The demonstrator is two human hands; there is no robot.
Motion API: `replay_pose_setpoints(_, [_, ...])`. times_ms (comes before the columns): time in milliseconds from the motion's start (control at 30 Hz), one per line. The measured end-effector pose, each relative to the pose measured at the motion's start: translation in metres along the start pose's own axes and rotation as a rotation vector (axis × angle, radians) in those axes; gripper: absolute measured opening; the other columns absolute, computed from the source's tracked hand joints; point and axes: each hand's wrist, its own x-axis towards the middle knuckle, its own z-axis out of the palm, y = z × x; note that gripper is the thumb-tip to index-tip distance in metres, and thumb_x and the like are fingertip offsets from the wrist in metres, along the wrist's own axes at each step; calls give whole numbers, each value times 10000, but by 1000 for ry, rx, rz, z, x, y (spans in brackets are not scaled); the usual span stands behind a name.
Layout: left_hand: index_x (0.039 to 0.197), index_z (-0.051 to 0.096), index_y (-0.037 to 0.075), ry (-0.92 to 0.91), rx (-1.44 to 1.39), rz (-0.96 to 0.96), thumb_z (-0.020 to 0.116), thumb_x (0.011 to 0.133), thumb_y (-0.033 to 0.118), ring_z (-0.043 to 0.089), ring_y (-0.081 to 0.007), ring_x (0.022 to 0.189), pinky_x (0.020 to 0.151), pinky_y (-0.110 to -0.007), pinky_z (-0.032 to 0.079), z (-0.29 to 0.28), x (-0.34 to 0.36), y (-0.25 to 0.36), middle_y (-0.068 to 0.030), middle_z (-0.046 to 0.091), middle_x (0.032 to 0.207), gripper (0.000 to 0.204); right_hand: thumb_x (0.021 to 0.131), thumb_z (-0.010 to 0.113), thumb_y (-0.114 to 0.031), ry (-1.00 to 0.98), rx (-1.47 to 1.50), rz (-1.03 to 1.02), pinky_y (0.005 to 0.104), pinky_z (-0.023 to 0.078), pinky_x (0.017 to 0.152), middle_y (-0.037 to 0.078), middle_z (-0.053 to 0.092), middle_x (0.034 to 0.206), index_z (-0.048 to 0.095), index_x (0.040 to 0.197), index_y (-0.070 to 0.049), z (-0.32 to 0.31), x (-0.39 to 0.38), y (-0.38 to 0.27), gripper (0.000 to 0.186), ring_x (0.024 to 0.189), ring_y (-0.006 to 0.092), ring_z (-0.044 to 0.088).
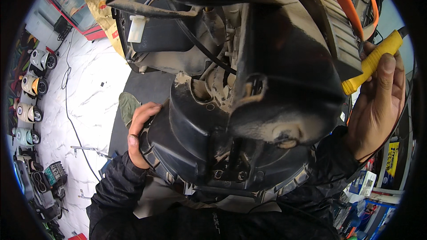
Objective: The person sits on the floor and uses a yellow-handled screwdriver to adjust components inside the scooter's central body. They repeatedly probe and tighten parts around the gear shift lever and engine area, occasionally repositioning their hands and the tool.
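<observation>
The right hand [376,106] holds the yellow handle [379,57] between thumb and fingers; the black cover [195,129] sits just right of the left hand's [140,133] curled fingers (gripping or resting, I cannot tell). Brace there, guiding the handle gently.

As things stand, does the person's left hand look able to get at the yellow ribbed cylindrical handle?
Probably not directly: the left hand is at the far edge of the bulky, dusty black plastic bodywork, which lies between, and the right hand holds the yellow ribbed cylindrical handle.
</observation>
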Motion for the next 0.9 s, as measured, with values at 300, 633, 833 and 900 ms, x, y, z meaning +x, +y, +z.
replay_pose_setpoints(300, [1373,633,-87,0,-96,-24,250,1074,599,562,-364,1343,1172,-459,414,2,-3,0,-263,573,1426,841,1108,674,-394,-25,-85,-19,325,517,1095,161,710,1370,611,1482,31,8,-1,-4,570,1229,202,686])
replay_pose_setpoints(633, [1356,639,-75,-35,91,74,236,1116,513,556,-359,1361,1206,-450,371,-1,3,19,-253,592,1436,753,1089,699,-406,-102,-122,-41,351,490,1116,163,757,1260,658,1422,64,9,10,-3,577,1198,226,697])
replay_pose_setpoints(833, [1355,639,-66,-46,109,84,214,1136,476,533,-358,1405,1240,-462,349,-3,1,20,-246,582,1471,723,997,834,-388,-60,-30,-12,258,506,889,122,779,1111,666,1360,115,17,13,-7,643,945,116,664])
replay_pose_setpoints(900, [1339,643,-74,-41,99,111,234,1138,460,557,-365,1362,1212,-443,364,-2,2,20,-255,594,1442,702,989,848,-361,-50,-52,-6,262,514,947,127,778,1112,661,1355,115,19,15,-11,628,1005,136,699])
